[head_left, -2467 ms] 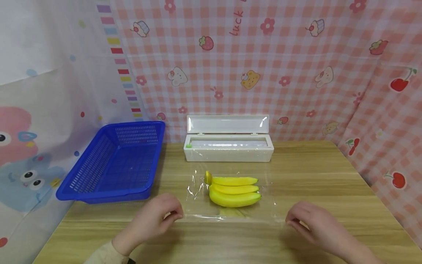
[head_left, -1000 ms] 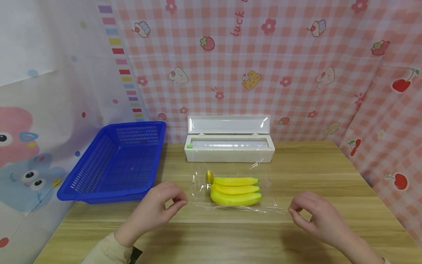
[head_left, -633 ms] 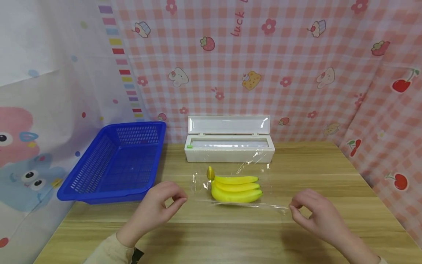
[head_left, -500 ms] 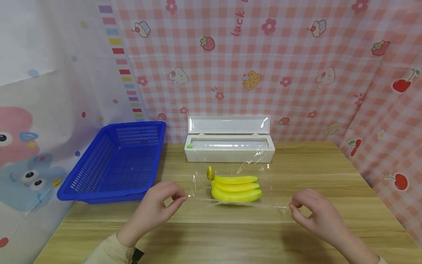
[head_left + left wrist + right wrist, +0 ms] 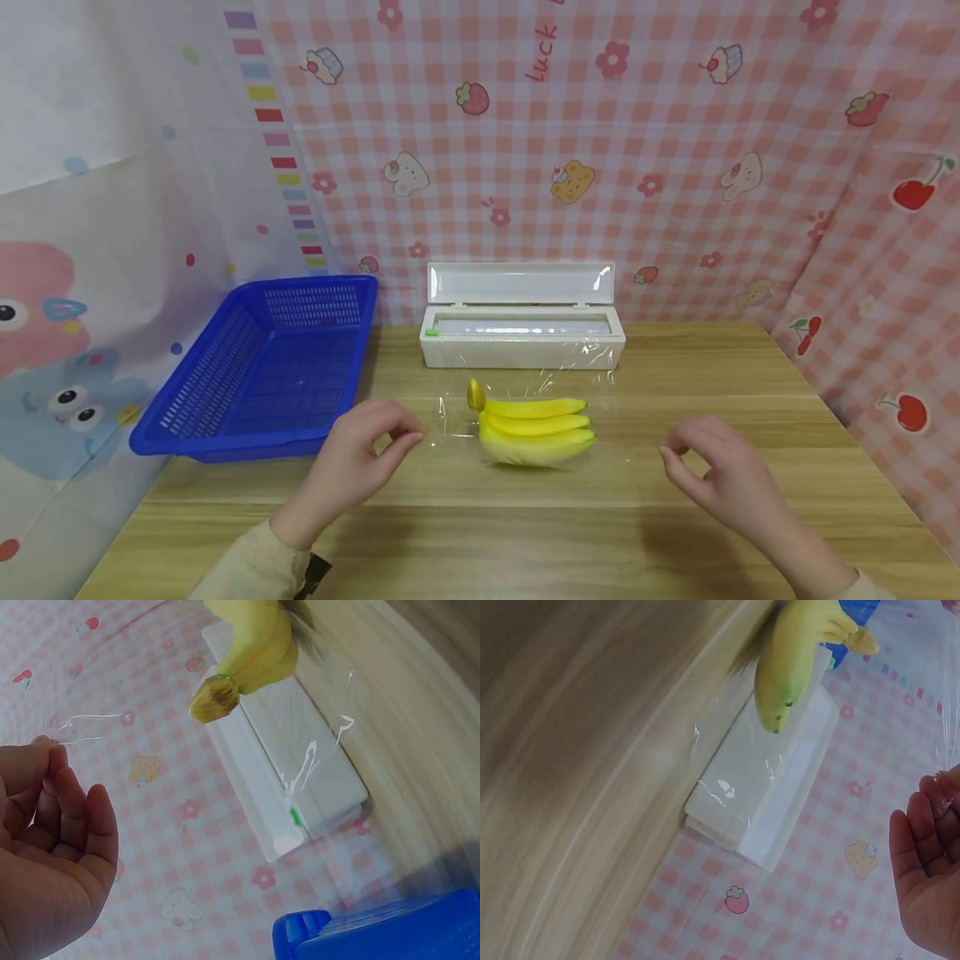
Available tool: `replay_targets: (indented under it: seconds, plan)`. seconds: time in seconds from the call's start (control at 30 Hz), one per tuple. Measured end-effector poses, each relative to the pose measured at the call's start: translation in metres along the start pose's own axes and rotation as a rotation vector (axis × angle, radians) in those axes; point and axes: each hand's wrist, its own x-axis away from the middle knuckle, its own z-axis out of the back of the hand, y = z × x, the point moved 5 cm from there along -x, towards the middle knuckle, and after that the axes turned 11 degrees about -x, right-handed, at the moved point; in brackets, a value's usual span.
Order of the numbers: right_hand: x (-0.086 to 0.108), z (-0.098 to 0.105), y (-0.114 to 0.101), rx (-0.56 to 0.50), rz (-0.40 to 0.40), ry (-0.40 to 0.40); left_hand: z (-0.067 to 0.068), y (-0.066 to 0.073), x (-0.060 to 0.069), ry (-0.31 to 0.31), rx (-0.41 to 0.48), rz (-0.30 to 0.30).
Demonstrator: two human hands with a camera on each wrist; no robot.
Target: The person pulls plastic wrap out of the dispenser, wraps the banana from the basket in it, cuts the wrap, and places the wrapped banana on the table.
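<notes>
A bunch of yellow bananas point(image 5: 534, 429) lies on clear film point(image 5: 453, 417) that runs up to the front of a white box point(image 5: 519, 353) with its lid raised. Left of the bananas, my left hand point(image 5: 356, 462) pinches the film's edge between thumb and fingers; the left wrist view shows that hand point(image 5: 56, 847) with the film at its fingertips. My right hand point(image 5: 731, 483), right of the bananas, pinches the other side of the film, and the right wrist view shows creased film at that hand's point(image 5: 930, 862) fingertips. The near film edge is hard to make out.
A blue slotted basket point(image 5: 300, 375) stands at the left on the wooden table point(image 5: 517, 550), close to my left hand. Behind the table hangs a pink checked cloth point(image 5: 517, 125), with a white patterned cloth point(image 5: 135, 217) at the left.
The film's near edge came up toward the bananas and its bright line there has faded. Both hands have moved slightly up from their earliest position, still pinching.
</notes>
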Motion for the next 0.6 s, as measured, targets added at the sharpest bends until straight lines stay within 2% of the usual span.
replay_targets:
  seconds: [0.37, 0.6]
  plan:
    - [-0.011, -0.002, 0.016, 0.049, -0.015, -0.026, -0.009, -0.012, -0.022, -0.071, -0.162, 0.043]
    - [-0.019, -0.006, 0.025, 0.120, -0.115, -0.077, -0.014, -0.024, -0.036, -0.127, -0.209, 0.092]
